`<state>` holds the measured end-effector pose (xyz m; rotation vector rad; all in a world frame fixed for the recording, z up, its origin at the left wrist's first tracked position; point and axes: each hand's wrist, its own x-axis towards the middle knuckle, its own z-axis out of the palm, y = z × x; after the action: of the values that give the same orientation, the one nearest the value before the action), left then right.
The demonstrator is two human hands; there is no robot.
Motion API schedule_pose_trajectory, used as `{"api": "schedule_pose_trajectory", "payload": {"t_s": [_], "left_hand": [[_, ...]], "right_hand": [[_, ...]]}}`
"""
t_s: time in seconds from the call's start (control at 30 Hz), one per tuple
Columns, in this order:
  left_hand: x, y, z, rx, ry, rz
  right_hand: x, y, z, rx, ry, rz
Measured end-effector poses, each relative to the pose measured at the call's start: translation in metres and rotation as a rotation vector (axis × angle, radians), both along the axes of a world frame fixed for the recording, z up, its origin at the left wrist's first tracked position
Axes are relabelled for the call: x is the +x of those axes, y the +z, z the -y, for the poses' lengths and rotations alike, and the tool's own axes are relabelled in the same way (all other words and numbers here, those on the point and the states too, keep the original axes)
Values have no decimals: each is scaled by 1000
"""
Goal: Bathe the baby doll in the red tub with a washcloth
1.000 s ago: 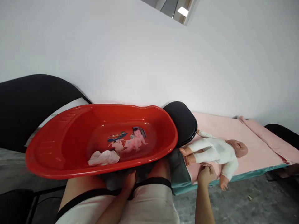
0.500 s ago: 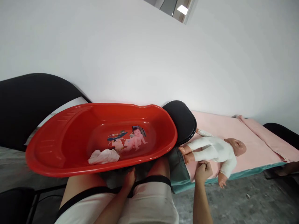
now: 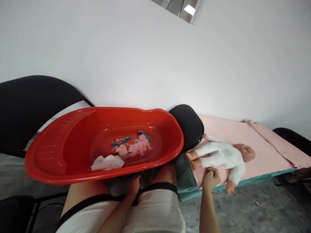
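My right hand (image 3: pixel 212 177) rests as a closed fist on the pink cloth, right beside the legs of a baby doll (image 3: pixel 224 155). Nothing shows inside that fist. The doll lies on its back in a white suit, feet toward the tub and head to the right. Between my thighs, in shadow, my left hand (image 3: pixel 135 187) hangs below the near rim of a red baby bathtub (image 3: pixel 73 149); its fingers look curled in, with nothing visible in them. A crumpled pale pink cloth (image 3: pixel 107 162) lies inside the tub at the near side.
The doll's bed has a pink sheet (image 3: pixel 264 155) over a green base (image 3: pixel 188 191), with a folded pink strip (image 3: pixel 277 139) at its far end. A black seat (image 3: pixel 187 127) sits between tub and bed. A black chair (image 3: pixel 31 106) stands left, and a white wall (image 3: pixel 136 58) runs behind.
Both hands, the doll and the pale cloth keep their places. The view has shifted very slightly.
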<state>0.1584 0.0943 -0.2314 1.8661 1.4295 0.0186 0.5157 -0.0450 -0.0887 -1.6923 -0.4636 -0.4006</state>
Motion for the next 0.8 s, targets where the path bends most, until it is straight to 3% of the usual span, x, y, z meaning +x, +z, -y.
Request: {"api": "schedule_pose_trajectory", "payload": {"t_s": [0.4,0.63,0.8], "left_hand": [[3,0,0,-43,-15,-50],[4,-13,-5,-73,1,2],[12,-8,0,-17,-110,69]], "right_hand": [[0,-2,2,-54,0,21],[3,-5,2,-43,0,29],[-1,-2,2,-60,-21,-24]]}}
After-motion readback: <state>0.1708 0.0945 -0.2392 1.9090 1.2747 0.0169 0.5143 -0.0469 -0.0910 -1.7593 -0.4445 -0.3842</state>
